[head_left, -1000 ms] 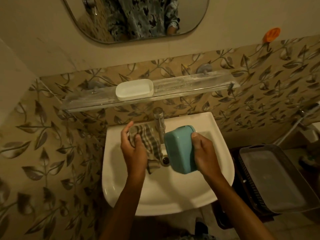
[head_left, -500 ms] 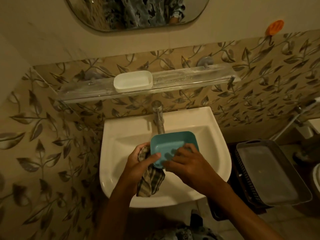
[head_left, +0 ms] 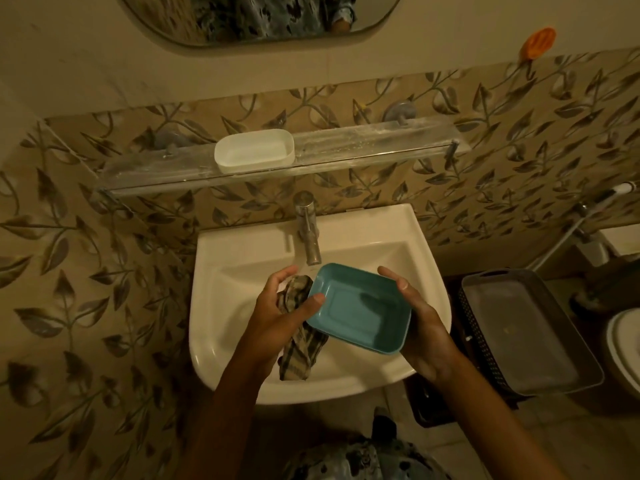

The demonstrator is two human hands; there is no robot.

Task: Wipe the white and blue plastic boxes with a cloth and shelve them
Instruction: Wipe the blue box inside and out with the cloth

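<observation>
Over the basin I hold the blue plastic box (head_left: 360, 308), open side up and tilted a little. My right hand (head_left: 420, 323) grips its right edge, thumb over the rim. My left hand (head_left: 280, 311) holds the checked cloth (head_left: 299, 327) against the box's left side, with the thumb on the rim; the cloth's end hangs down into the sink. The white plastic box (head_left: 254, 155) stands upright on the glass shelf (head_left: 374, 147) above the tap, apart from both hands.
A steel tap (head_left: 307, 230) rises at the back of the white sink (head_left: 242, 258), just behind the blue box. A dark basket with a grey tray (head_left: 526, 327) sits to the right. A mirror (head_left: 263, 19) hangs above; an orange hook (head_left: 538, 43) is on the wall.
The blue box has turned from its underside facing me to open side up and lowered over the basin. My right hand moved from inside it to its right edge.
</observation>
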